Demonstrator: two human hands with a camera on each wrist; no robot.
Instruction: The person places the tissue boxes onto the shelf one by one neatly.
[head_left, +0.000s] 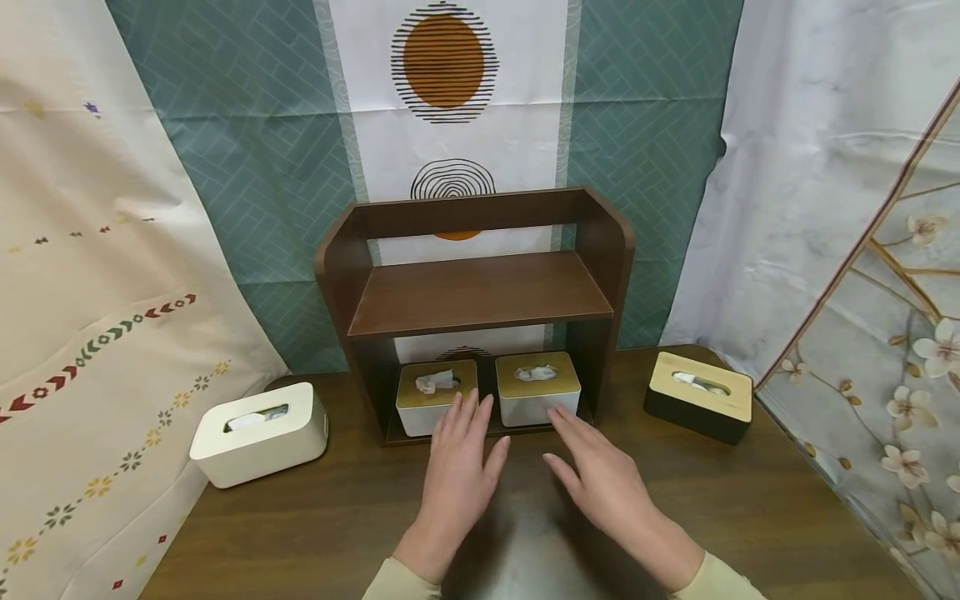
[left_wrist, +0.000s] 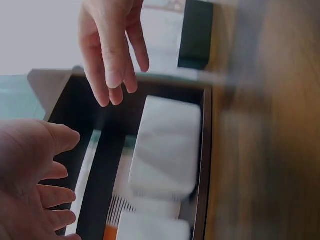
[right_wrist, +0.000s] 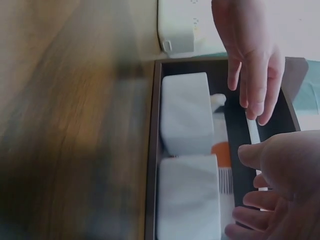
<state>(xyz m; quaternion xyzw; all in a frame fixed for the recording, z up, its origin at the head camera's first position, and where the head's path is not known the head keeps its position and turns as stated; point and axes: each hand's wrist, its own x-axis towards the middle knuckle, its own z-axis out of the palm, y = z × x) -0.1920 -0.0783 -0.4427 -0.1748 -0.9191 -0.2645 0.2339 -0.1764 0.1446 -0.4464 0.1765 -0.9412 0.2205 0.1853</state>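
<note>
Two white tissue boxes with wooden lids stand side by side on the bottom level of a dark brown shelf. My left hand reaches toward the left tissue box, its fingers extended and holding nothing. Near the right tissue box is my right hand, fingers also straight and grasping nothing. In the head view the fingertips overlap the boxes' fronts, but both wrist views show the left hand and right hand apart from them. White tissue shows in each lid's slot.
On the table, a cream tissue box sits left of the shelf. A black tissue box with a wooden lid lies to the right. Patterned cloths hang behind and at both sides.
</note>
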